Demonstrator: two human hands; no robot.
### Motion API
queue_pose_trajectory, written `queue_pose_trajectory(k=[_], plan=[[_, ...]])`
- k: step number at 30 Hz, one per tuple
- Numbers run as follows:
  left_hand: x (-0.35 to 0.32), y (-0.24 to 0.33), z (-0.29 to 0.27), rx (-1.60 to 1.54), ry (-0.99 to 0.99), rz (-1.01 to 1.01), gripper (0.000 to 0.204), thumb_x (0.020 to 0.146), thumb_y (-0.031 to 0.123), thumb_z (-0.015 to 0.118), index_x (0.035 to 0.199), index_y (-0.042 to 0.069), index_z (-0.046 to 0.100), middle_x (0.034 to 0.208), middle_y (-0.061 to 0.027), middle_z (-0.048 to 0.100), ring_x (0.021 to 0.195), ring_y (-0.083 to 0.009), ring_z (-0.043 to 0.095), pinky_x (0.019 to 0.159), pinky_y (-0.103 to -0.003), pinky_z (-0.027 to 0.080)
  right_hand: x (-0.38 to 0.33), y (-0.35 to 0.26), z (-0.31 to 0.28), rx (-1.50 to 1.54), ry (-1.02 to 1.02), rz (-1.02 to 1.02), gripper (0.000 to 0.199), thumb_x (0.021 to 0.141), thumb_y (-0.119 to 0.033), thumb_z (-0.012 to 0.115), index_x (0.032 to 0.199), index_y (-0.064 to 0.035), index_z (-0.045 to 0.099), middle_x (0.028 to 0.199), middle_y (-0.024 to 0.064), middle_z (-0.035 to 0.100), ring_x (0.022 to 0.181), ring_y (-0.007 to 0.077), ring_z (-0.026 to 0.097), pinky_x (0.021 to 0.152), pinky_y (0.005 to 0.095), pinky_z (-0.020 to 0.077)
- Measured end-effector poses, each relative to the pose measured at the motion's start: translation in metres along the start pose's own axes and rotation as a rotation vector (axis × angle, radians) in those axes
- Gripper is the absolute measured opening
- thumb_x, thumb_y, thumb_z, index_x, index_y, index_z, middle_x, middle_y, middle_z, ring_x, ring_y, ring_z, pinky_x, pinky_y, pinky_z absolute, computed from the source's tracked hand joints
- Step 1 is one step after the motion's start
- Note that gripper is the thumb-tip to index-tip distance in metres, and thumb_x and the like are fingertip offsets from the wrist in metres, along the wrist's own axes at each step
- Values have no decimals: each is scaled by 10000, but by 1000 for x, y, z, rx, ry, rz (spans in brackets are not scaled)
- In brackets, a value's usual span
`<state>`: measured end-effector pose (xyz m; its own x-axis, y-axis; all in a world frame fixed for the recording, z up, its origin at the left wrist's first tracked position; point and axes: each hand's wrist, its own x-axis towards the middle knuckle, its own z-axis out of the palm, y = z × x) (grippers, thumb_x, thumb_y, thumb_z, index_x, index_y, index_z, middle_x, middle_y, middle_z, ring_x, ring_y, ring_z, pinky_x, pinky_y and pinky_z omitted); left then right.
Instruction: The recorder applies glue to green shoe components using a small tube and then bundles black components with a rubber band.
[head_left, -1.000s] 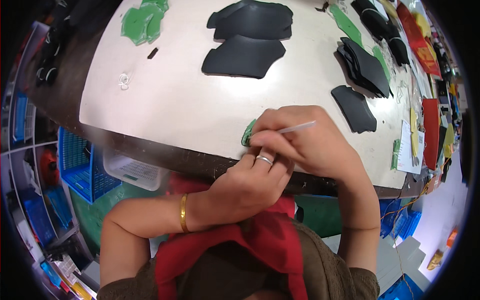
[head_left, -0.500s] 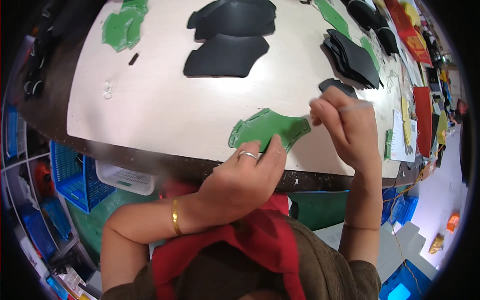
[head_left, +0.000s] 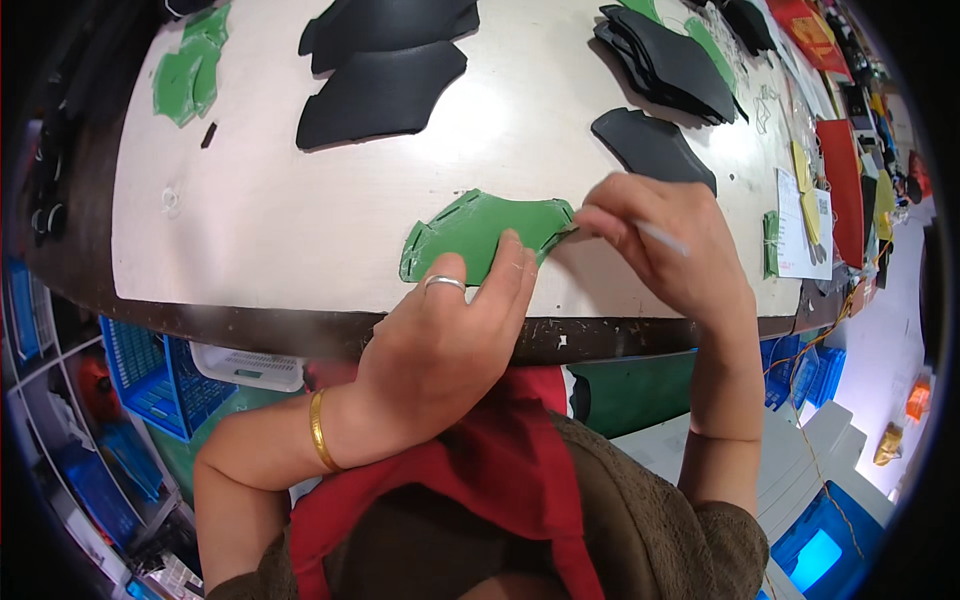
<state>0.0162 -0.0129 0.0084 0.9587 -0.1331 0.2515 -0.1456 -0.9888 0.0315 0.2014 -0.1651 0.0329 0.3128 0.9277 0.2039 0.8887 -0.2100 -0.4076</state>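
On the pale board (head_left: 250, 230) lies a green template (head_left: 490, 225) with slots near its edges. Dark colour shows through the slots; what lies underneath is hidden. My left hand (head_left: 450, 325) rests on its near side, fingers stretched out and pressing it down, thumb beside them. My right hand (head_left: 665, 235) is closed in a pinch around a slim, pale pen-like tool (head_left: 662, 238). The tool's tip end is at the template's right edge, by a slot. A single black curved panel (head_left: 655, 150) lies just beyond my right hand.
Overlapping black panels (head_left: 385, 95) lie at the far left of centre, and a black stack (head_left: 675, 65) at the far right. More green templates (head_left: 185, 80) sit at the upper left. Papers (head_left: 795, 235) lie on the right; a blue crate (head_left: 150, 375) stands below the table's left edge.
My right hand has come down and left, bringing the tool to the template's right edge. The view has shifted, so the table things appear further left; my left hand stays on the template.
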Motion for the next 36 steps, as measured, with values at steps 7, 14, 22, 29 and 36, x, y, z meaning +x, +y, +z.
queue_pose_trajectory(k=[7, 14, 22, 29, 36], plan=[[-3, -6, 6, 65, 44, 51, 378, 830, 109, 618, 1185, 53, 737, 1238, -40, 688, 726, -155, 515, 589, -208, 468, 26, -6, 11, -87, 11, -83, 106, 951, -162, 663, 913, -75, 616, 737, 105, 661, 658, 300, 664, 556, 390, 490], [-3, -13, 10, -22, 177, 36, 272, 779, 105, 668, 1033, 60, 755, 1132, -39, 732, 682, -159, 571, 519, -250, 480, 39, -19, 27, 157, 227, 147, 172, 911, -231, 695, 948, -70, 648, 863, 105, 698, 808, 316, 693, 692, 437, 533], [1, -42, 14, -303, 302, 185, 206, 748, 74, 710, 952, 52, 723, 1057, -72, 726, 896, -241, 705, 709, -337, 591, 10, -6, 0, 345, -68, 311, 199, 895, -223, 746, 951, -32, 731, 851, 76, 696, 781, 204, 682, 706, 342, 535], [7, -139, 7, -10, 180, -93, 355, 785, 29, 671, 1139, 36, 707, 1063, -87, 712, 1012, -295, 674, 841, -375, 581, -44, 70, -50, 202, 300, 755, 190, 979, -169, 704, 1032, 8, 749, 901, 28, 720, 831, 73, 630, 740, 236, 515], [8, -135, 3, -132, 374, 121, 341, 755, -21, 723, 1092, 26, 727, 921, -104, 732, 849, -267, 714, 695, -367, 587, -23, 35, -18, 480, 523, 541, 217, 1063, -161, 603, 1156, 13, 693, 943, 0, 677, 839, 52, 614, 732, 190, 490]])
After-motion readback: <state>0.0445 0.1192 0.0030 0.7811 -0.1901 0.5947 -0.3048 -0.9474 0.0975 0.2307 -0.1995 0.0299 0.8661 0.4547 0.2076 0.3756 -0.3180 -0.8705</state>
